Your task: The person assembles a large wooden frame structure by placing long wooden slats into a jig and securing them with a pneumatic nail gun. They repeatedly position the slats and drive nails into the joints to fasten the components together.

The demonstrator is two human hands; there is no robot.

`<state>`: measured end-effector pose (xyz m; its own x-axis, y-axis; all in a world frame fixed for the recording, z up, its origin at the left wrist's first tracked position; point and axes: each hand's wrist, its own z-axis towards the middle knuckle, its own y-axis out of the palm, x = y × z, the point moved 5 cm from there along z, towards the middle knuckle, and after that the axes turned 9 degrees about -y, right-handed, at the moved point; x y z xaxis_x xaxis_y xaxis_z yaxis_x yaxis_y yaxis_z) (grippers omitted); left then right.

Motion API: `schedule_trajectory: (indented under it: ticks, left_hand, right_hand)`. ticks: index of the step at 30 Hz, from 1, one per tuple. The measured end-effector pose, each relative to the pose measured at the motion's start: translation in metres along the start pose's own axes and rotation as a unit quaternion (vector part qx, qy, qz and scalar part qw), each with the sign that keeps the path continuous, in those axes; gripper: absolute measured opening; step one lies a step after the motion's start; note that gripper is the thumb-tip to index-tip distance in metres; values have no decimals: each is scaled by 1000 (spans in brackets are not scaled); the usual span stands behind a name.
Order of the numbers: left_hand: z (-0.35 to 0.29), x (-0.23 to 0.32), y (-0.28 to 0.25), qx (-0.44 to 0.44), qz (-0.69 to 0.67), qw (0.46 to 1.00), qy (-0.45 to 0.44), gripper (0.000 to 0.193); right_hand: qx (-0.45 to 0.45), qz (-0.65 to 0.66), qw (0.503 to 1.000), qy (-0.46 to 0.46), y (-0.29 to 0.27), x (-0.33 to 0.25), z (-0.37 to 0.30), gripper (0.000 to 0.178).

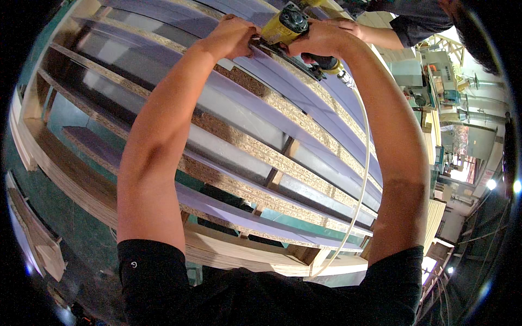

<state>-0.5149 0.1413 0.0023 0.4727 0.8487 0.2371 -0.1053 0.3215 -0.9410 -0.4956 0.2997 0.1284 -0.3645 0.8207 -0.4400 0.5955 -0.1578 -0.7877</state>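
Observation:
My right hand (322, 39) is wrapped around the grip of a yellow and black nail gun (278, 28) at the top middle of the view. A pale air hose (365, 136) runs from its fitting down past the inside of my right forearm. Close to the gun's nose, my left hand (232, 37) has its fingers curled over the edge of a particleboard strip (280, 64); the fingertips are partly hidden. These strips stand on edge in long rows, with purple-grey faces and raw chip edges.
A wooden frame (217, 247) borders the rows at the near side. Another person's arm (380, 37) reaches in at the upper right, behind my right hand. Machines and pipes (478, 114) stand along the right, and timber offcuts (41, 233) lie at the lower left.

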Motion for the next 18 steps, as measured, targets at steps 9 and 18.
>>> schedule_trajectory:
  ticks: [9, 18]
  left_hand:
    - [0, -18, 14, 54, -70, 995, 55, 53]
    - [12, -12, 16, -102, 10, 995, -18, 59]
  right_hand:
    - [-33, 129, 991, -28, 7, -1, -7, 25]
    - [-38, 55, 996, 54, 14, 49, -62, 31]
